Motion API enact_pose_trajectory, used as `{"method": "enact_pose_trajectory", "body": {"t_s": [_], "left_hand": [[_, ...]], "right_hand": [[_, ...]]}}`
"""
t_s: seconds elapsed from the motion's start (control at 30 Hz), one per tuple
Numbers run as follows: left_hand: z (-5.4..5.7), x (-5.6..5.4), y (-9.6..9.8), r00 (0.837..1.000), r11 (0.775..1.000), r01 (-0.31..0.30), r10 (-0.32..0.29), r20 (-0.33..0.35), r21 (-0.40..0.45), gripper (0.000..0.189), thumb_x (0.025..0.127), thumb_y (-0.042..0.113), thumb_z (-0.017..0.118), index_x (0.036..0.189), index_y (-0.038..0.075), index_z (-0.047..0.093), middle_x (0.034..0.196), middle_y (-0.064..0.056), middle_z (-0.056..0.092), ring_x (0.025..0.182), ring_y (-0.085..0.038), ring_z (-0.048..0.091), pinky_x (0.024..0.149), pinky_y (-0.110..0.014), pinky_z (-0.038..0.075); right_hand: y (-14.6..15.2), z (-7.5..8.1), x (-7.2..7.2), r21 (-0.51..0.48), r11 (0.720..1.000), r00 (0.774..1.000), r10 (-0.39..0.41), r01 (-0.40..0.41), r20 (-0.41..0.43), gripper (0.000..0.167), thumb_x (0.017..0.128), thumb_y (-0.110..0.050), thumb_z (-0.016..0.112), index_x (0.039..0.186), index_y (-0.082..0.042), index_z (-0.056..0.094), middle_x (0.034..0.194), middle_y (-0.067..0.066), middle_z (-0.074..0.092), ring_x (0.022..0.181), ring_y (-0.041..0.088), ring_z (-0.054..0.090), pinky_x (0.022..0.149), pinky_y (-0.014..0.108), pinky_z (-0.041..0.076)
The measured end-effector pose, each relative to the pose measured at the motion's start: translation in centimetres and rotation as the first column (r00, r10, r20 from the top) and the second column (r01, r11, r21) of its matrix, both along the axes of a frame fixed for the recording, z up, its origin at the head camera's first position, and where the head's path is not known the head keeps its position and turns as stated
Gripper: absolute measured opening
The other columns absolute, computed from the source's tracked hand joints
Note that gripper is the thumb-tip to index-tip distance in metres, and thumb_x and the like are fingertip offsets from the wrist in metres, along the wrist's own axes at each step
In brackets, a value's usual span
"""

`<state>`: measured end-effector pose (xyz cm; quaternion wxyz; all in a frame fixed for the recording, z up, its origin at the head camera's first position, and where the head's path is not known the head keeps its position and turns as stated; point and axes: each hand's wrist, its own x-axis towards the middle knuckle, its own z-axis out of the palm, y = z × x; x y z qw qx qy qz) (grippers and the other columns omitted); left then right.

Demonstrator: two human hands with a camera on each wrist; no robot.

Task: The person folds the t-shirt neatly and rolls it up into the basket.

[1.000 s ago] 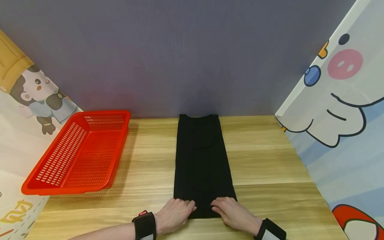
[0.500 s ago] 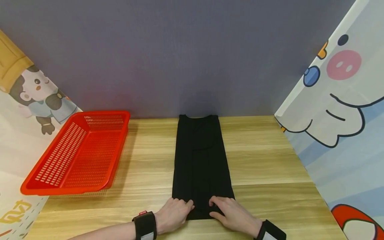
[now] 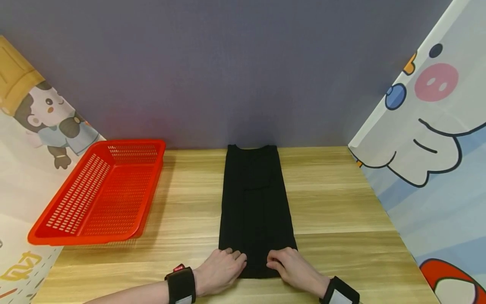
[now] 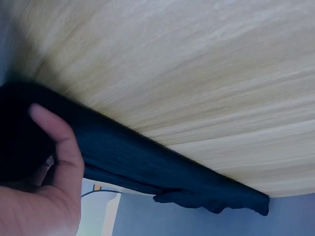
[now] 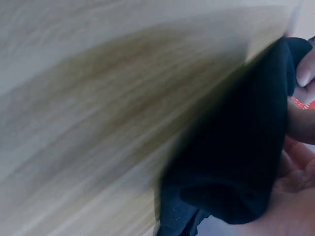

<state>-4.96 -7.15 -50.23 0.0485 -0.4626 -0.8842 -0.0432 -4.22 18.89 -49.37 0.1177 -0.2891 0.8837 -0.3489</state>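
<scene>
A black garment (image 3: 255, 202), folded into a long narrow strip, lies lengthwise on the wooden table (image 3: 341, 211), reaching from the back wall to the near edge. My left hand (image 3: 235, 259) grips its near left corner. In the left wrist view the thumb (image 4: 64, 147) lies over the dark cloth (image 4: 147, 162), whose edge is raised a little off the wood. My right hand (image 3: 277, 258) grips the near right corner. The right wrist view shows the cloth (image 5: 236, 162) bunched inside the curled fingers (image 5: 300, 162). Both wrists wear black bands.
A red slotted plastic basket (image 3: 87, 241) stands at the left, its near corner overhanging the table edge. Cartoon-printed panels close off the left side (image 3: 22, 139) and the right side (image 3: 436, 147). A grey wall runs along the back.
Both hands stay at the garment's near end. The right hand's fingers shifted slightly left and curled in on the hem; the garment's near end shifted a little.
</scene>
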Motion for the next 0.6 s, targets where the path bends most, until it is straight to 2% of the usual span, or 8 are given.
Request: {"method": "enact_pose_trajectory", "body": {"t_s": [0.1, 0.2, 0.23, 0.37, 0.6], "left_hand": [[0.34, 0.01, 0.0, 0.998, 0.999, -0.02, 0.023, 0.059, -0.041, 0.003, 0.095, 0.017, 0.06, 0.097, 0.018, 0.061, 0.081, 0.007, 0.066, 0.063, -0.004, 0.057, 0.046, -0.018, 0.034], [0.56, -0.05, -0.04, 0.989, 0.998, -0.046, 0.053, 0.139, -0.052, 0.021, 0.089, 0.011, 0.063, 0.11, 0.016, 0.061, 0.088, 0.004, 0.07, 0.066, -0.005, 0.06, 0.05, -0.02, 0.041], [0.59, -0.06, -0.04, 0.984, 0.997, -0.056, 0.063, 0.164, -0.044, 0.026, 0.088, 0.009, 0.064, 0.113, 0.016, 0.06, 0.088, 0.004, 0.071, 0.066, -0.006, 0.06, 0.051, -0.02, 0.041], [0.51, -0.1, -0.06, 0.976, 0.997, -0.075, 0.076, 0.205, -0.01, 0.033, 0.086, 0.006, 0.065, 0.116, 0.017, 0.058, 0.076, 0.005, 0.067, 0.061, -0.004, 0.055, 0.05, -0.02, 0.037], [0.25, -0.06, 0.02, 0.972, 0.998, -0.062, 0.059, 0.228, 0.007, 0.035, 0.085, 0.005, 0.066, 0.116, 0.02, 0.056, 0.059, 0.011, 0.05, 0.053, -0.001, 0.042, 0.049, -0.018, 0.029]], "right_hand": [[-0.02, 0.12, 0.14, 0.002, 1.0, 1.0, -0.016, 0.016, 0.005, 0.012, 0.098, -0.016, 0.064, 0.087, -0.015, 0.068, 0.077, -0.01, 0.065, 0.063, -0.009, 0.046, 0.058, 0.015, 0.042], [-0.09, 0.25, 0.39, 0.045, 0.999, 0.999, -0.01, 0.012, -0.047, 0.007, 0.098, -0.022, 0.066, 0.097, -0.016, 0.069, 0.088, -0.008, 0.068, 0.073, -0.006, 0.053, 0.065, 0.019, 0.048], [-0.12, 0.35, 0.5, 0.063, 0.998, 0.997, -0.003, 0.007, -0.071, 0.01, 0.097, -0.024, 0.067, 0.101, -0.016, 0.069, 0.092, -0.008, 0.069, 0.077, -0.004, 0.056, 0.068, 0.021, 0.05], [-0.12, 0.72, 0.8, 0.124, 0.992, 0.992, 0.032, -0.016, -0.125, 0.024, 0.093, -0.03, 0.072, 0.112, -0.016, 0.066, 0.104, -0.005, 0.069, 0.091, 0.004, 0.061, 0.078, 0.028, 0.053], [0.1, 0.62, 0.49, 0.06, 0.996, 0.997, 0.063, -0.06, -0.045, 0.01, 0.096, -0.022, 0.068, 0.102, -0.014, 0.069, 0.096, -0.004, 0.072, 0.082, -0.004, 0.059, 0.07, 0.02, 0.051]]}}
